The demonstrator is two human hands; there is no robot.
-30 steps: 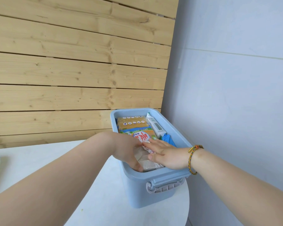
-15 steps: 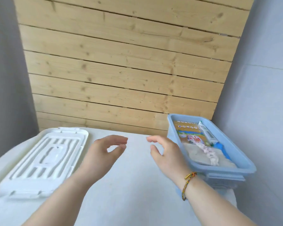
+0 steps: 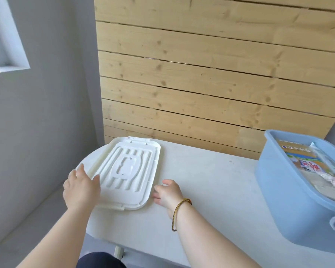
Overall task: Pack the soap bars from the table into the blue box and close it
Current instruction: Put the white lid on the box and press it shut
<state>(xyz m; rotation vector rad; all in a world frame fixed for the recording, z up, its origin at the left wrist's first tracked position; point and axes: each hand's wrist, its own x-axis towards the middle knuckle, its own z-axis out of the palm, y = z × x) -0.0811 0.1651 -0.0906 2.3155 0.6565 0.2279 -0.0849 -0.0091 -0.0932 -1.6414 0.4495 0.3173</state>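
Reaching for the lid, both hands at its near end

The left hand [image 3: 81, 189] lies spread on the near left corner of the flat white ribbed plastic lid [image 3: 127, 174], gripping nothing. The right hand [image 3: 167, 193], with a braided yellow bracelet [image 3: 179, 211] at the wrist, is loosely open just beside the lid's near right corner. The lid rests on the white table [image 3: 211, 188]. Farther right stands the open pale-blue plastic box [image 3: 290, 206], holding wrapped soap bars [image 3: 300, 161].
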